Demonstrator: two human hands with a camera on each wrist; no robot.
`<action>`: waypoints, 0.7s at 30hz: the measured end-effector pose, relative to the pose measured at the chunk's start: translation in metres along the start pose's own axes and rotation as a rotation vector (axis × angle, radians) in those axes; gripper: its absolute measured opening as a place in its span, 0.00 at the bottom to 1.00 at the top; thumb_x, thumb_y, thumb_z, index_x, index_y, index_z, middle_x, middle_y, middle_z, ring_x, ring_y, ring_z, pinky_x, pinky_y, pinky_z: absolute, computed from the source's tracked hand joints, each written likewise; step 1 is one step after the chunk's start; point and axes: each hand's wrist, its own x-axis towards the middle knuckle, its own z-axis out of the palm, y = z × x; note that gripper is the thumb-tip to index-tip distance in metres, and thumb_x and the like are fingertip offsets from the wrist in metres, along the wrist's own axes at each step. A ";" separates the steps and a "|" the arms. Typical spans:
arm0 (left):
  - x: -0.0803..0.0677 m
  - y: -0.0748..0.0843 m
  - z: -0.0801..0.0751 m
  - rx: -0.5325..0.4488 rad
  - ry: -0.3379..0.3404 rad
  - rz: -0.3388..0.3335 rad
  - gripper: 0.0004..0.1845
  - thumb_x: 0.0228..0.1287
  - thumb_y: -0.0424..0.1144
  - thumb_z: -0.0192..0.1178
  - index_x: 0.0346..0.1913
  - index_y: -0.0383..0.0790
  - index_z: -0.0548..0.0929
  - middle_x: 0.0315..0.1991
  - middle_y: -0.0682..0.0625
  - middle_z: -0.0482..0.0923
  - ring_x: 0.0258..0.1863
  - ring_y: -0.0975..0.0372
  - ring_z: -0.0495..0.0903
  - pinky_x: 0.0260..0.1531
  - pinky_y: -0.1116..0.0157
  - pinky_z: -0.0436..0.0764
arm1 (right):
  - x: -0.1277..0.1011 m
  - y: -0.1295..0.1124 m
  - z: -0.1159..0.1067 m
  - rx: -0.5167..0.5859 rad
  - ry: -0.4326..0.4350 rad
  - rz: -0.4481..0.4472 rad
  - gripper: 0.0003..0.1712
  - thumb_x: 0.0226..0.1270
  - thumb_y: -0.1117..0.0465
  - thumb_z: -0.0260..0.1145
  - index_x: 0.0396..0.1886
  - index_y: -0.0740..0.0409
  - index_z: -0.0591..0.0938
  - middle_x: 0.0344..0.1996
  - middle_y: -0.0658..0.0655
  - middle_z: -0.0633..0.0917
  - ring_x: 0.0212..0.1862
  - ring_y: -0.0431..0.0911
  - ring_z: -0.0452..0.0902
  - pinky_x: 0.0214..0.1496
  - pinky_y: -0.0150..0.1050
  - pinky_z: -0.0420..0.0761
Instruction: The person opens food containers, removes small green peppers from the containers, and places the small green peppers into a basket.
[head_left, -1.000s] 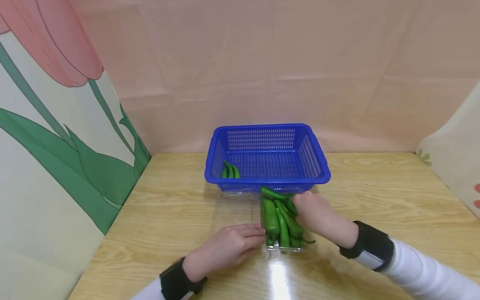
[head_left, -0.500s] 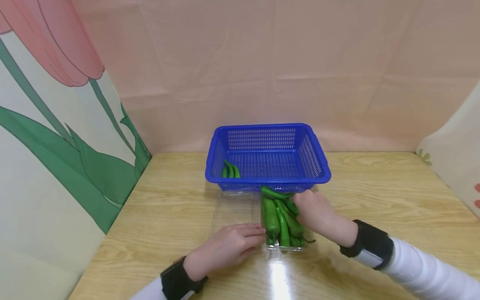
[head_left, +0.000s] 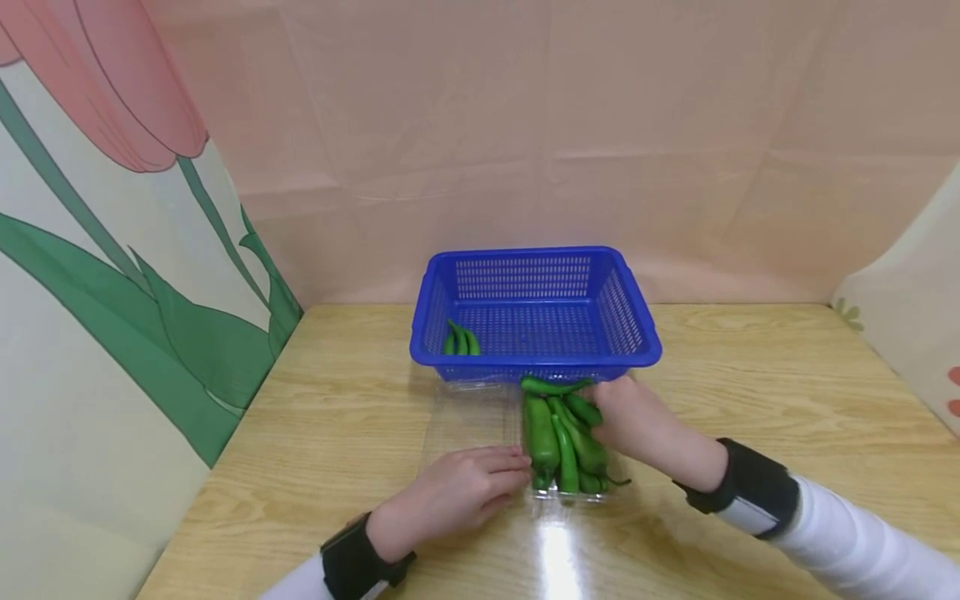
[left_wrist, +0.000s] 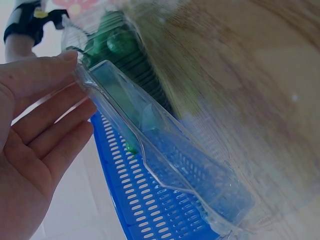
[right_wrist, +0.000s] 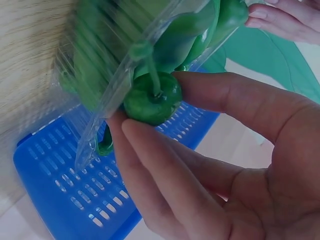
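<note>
My right hand [head_left: 637, 425] pinches a green pepper [right_wrist: 152, 97] by its stem end, between thumb and fingertips, at the right side of the clear plastic container. Several green peppers [head_left: 543, 437] of differing sizes fill the right half of this hinged container [head_left: 468, 421], and one lies crosswise at its far end. The left half, the lid, lies spread flat on the table. My left hand [head_left: 468, 492] rests at the hinge with extended fingers; in the left wrist view the fingertips [left_wrist: 85, 107] touch the clear edge. The pinched pepper's far part is hidden.
A blue plastic basket [head_left: 536, 362] stands just behind the container, with several small green peppers [head_left: 461, 342] in its front left corner. The wooden table [head_left: 750, 375] extends to both sides. Patterned cloth [head_left: 540, 150] hangs behind.
My right hand has shifted slightly right and away from me, with the pinched pepper moving along. The crosswise pepper at the far end has shifted a little. The left hand stays put.
</note>
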 end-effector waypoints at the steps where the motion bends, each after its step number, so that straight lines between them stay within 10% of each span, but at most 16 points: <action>1: 0.000 0.000 0.000 -0.004 -0.004 -0.004 0.16 0.62 0.38 0.62 0.53 0.43 0.82 0.56 0.50 0.80 0.60 0.61 0.76 0.64 0.68 0.71 | 0.000 0.001 0.000 0.008 0.002 -0.004 0.14 0.30 0.73 0.70 0.17 0.53 0.76 0.22 0.51 0.77 0.29 0.46 0.69 0.27 0.43 0.73; 21: 0.000 0.000 -0.001 0.002 -0.006 -0.005 0.16 0.62 0.38 0.61 0.53 0.43 0.82 0.56 0.50 0.80 0.59 0.61 0.76 0.64 0.68 0.72 | -0.012 -0.001 -0.010 0.031 0.069 -0.064 0.17 0.33 0.71 0.72 0.27 0.54 0.82 0.23 0.50 0.76 0.26 0.43 0.67 0.23 0.37 0.71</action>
